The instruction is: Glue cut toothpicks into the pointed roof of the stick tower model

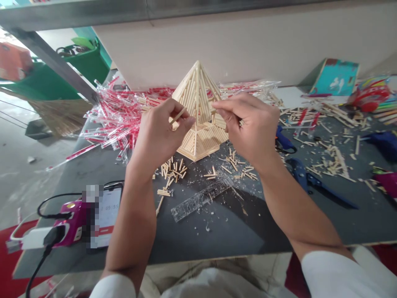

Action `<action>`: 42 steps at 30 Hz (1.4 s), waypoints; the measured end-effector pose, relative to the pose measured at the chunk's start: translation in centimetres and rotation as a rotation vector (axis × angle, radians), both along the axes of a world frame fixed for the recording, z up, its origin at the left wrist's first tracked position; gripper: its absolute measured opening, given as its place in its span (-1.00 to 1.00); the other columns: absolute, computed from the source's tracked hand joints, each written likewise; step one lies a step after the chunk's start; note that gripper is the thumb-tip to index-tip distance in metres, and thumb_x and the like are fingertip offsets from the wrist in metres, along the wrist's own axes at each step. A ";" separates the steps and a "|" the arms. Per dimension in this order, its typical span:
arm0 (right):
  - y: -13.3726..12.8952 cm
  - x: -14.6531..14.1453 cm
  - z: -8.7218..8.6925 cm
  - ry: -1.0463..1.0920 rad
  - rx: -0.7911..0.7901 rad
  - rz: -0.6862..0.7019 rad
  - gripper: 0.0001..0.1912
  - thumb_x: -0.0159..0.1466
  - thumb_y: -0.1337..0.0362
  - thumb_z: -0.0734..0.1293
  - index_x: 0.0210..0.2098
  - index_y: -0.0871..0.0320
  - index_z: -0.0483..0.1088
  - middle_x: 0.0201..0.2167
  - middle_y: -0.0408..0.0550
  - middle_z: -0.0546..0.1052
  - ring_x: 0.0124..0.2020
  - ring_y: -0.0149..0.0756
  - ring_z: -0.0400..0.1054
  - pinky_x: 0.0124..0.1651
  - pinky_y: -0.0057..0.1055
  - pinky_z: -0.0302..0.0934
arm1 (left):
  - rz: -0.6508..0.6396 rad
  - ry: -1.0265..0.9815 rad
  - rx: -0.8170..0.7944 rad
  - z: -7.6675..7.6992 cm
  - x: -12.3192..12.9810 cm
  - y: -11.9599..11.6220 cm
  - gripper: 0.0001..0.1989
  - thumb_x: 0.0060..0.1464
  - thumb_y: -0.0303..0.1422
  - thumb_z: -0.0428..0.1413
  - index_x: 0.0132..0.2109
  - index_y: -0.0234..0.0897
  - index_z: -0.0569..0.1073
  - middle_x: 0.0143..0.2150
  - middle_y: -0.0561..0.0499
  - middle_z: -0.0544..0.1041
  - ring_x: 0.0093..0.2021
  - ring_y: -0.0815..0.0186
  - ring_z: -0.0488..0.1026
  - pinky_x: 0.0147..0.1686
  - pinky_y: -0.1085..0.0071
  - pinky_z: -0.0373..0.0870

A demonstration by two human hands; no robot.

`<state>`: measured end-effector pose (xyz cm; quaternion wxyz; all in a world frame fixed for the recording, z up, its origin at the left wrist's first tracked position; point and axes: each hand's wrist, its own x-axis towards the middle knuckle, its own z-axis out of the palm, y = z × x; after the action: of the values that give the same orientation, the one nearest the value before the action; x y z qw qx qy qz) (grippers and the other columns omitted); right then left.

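A pointed model house (203, 99) built of thin wooden sticks stands upright on the table, its peaked roof above a wider sloping base. My left hand (164, 128), at the model's left side, is closed on a short wooden stick (177, 117) that slants between thumb and fingers. At the right side of the roof, my right hand (248, 120) is pinched, its fingertips close to the roof's edge. What lies in that pinch is too small to make out. Cut stick pieces (177, 169) lie in front of the model. Nearer me is a clear ruler (198, 203).
Clear and red wrappers (114, 111) heap up at the back left. A phone (108, 211) and a magenta power strip (72, 223) with cables occupy the front left. Blue-handled pliers (299, 174), a blue glue gun (284, 140) and scattered sticks (338, 114) lie to the right.
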<state>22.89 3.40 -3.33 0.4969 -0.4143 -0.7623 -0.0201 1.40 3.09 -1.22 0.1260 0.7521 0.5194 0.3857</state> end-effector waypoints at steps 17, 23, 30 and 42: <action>0.0 0.7 0.1 0.074 -0.061 0.006 -0.68 0.52 0.18 0.21 -0.03 0.04 0.61 -0.20 -0.11 0.70 -0.38 -0.39 0.58 -0.27 -0.39 0.50 | 0.002 0.002 -0.010 0.8 -0.8 -0.2 -0.91 0.16 -0.34 0.22 -0.31 -0.21 0.50 -0.43 0.07 0.48 -0.46 0.38 0.27 -0.38 0.31 0.25; -0.2 0.8 0.2 0.075 -0.087 0.046 -0.79 0.42 0.26 0.35 -0.25 -0.02 0.66 -0.28 -0.20 0.70 -0.22 -0.29 0.62 -0.07 -0.27 0.54 | 0.030 0.005 -0.040 0.9 -0.8 -0.3 -0.89 0.19 -0.29 0.20 -0.27 -0.23 0.52 -0.38 0.06 0.50 -0.43 0.38 0.30 -0.38 0.34 0.26; -0.4 0.7 0.6 0.038 -0.071 0.010 -0.85 0.40 0.18 0.40 -0.25 0.01 0.64 -0.32 -0.17 0.69 -0.28 -0.29 0.60 -0.18 -0.31 0.48 | 0.045 0.004 -0.038 0.7 -0.8 -0.4 -0.88 0.21 -0.29 0.21 -0.25 -0.23 0.54 -0.36 0.06 0.53 -0.43 0.40 0.30 -0.36 0.35 0.26; -0.3 1.0 0.6 0.009 -0.140 -0.028 -0.87 0.32 0.20 0.47 -0.37 0.03 0.60 -0.32 -0.14 0.68 -0.22 -0.19 0.60 -0.11 -0.22 0.47 | 0.047 0.034 -0.068 0.8 -1.0 -0.3 -0.85 0.20 -0.25 0.20 -0.22 -0.23 0.56 -0.34 0.05 0.56 -0.41 0.36 0.36 -0.35 0.32 0.29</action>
<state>23.88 3.06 -2.68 0.4697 -0.4585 -0.7539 0.0283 0.41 2.83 -0.44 0.1337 0.7415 0.5518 0.3576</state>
